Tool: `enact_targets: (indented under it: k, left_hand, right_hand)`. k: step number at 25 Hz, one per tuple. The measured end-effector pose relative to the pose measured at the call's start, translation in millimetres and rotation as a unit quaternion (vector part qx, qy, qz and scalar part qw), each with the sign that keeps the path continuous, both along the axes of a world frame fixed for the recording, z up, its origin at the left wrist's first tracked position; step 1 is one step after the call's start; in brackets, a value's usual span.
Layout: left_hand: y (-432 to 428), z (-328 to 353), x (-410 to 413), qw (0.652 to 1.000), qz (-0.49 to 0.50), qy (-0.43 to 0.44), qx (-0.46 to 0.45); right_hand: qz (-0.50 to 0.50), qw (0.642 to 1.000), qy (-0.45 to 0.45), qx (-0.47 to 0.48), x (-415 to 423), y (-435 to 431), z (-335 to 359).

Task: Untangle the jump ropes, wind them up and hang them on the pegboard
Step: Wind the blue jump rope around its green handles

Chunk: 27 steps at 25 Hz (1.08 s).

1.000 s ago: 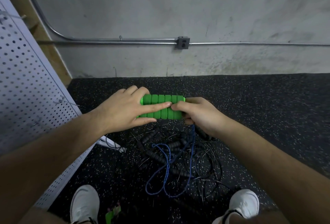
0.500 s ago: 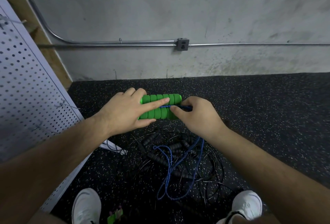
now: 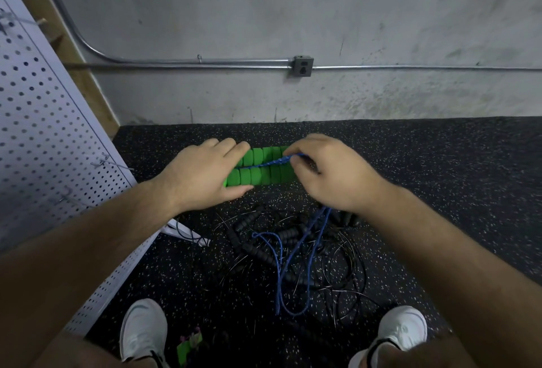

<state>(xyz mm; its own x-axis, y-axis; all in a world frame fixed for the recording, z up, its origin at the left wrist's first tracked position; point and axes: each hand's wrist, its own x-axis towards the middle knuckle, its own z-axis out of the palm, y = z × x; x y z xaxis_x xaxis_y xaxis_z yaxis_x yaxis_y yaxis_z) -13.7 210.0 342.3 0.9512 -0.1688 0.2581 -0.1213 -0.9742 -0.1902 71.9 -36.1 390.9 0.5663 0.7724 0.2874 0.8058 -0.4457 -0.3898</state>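
Observation:
Two green ribbed handles lie side by side in front of me, and my left hand grips their left end. My right hand pinches the blue rope and holds a strand stretched across the handles. More of the blue rope hangs from under my right hand in long loops down to the floor. Below lies a tangle of black ropes with black ribbed handles. The white pegboard leans at the left, with metal hooks sticking out.
Black speckled rubber floor meets a grey concrete wall with a conduit pipe and outlet box. My white shoes stand at the bottom. A small green piece lies between them.
My right hand has pulled the blue rope up and laid a strand across the green handles. The hanging loops on the floor have shortened and shifted.

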Motion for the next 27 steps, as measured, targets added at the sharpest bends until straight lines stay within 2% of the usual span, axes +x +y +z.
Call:
enact_targets:
  k: [3,5,8,12,14,16,19,22,24,27]
  left_hand:
    - [-2.5,0.4,-1.6,0.998,-0.062,-0.005,-0.010]
    - [-5.2,2.8,-3.6,0.995,-0.094,-0.003,-0.024]
    - [-14.6,9.4,-7.9,0.991,-0.128,-0.019,-0.046]
    - [-27.3,17.4,-11.7,0.989,-0.115,-0.044,-0.084]
    - [-25.7,17.9,-10.4,0.991,-0.094,-0.062,-0.079]
    - [-16.8,17.6,-6.9,0.994,-0.059,-0.071,-0.062]
    - [2.3,16.0,-1.0,0.998,0.000,-0.063,-0.027]
    - [19.0,10.8,1.4,0.999,0.027,-0.041,0.012]
    - [23.1,4.9,1.3,0.998,0.030,-0.022,0.043]
    - [18.1,-3.2,0.5,0.997,0.010,-0.007,0.072]
  right_hand:
    - [0.026,1.000,-0.003,0.016,20.6,-8.8,3.0]
    - [0.026,0.998,0.038,0.036,30.3,-11.2,-1.3]
    - [-0.005,0.976,0.191,0.102,42.1,-15.5,-6.9]
    - [-0.034,0.912,0.360,0.193,32.7,-7.7,-25.8]
    - [-0.037,0.888,0.418,0.187,11.5,3.2,-41.5]
    - [-0.034,0.908,0.396,0.134,-11.4,12.0,-55.3]
    - [-0.014,0.951,0.302,0.066,-35.4,18.3,-63.4]
    - [-0.002,0.970,0.244,-0.016,-52.3,19.5,-48.3]
    - [-0.005,0.983,0.168,-0.072,-56.1,16.3,-30.4]
    - [-0.019,0.992,0.078,-0.094,-46.3,5.4,-1.8]
